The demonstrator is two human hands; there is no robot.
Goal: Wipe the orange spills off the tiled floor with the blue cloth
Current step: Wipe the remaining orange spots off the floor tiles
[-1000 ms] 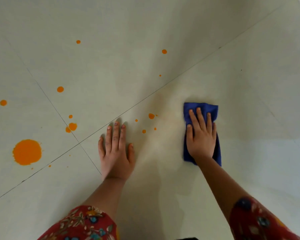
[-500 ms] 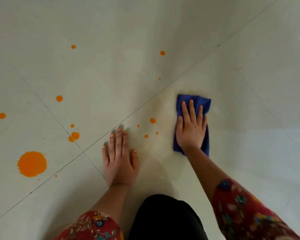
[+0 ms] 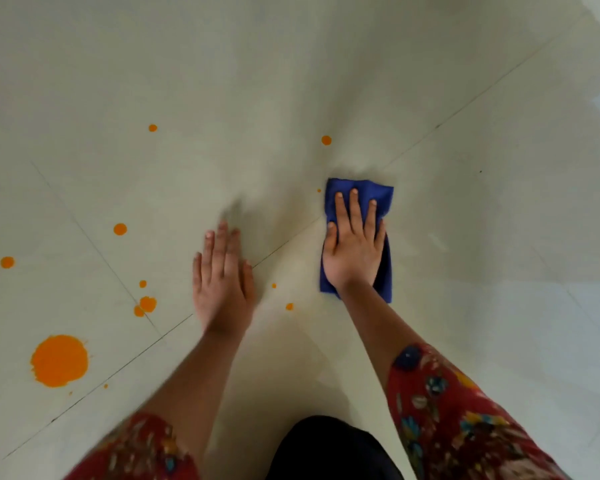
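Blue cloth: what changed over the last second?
The right hand, pressed flat on the blue cloth, slid it leftward and forward over the drops beside it; some are gone. The left hand shifted forward, blurred. The big orange spill and left-side drops stay unwiped.

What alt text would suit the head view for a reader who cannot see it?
A right hand presses a folded blue cloth flat on the pale tiled floor; the left hand lies open beside it. Orange spills remain left, the largest a round orange puddle.
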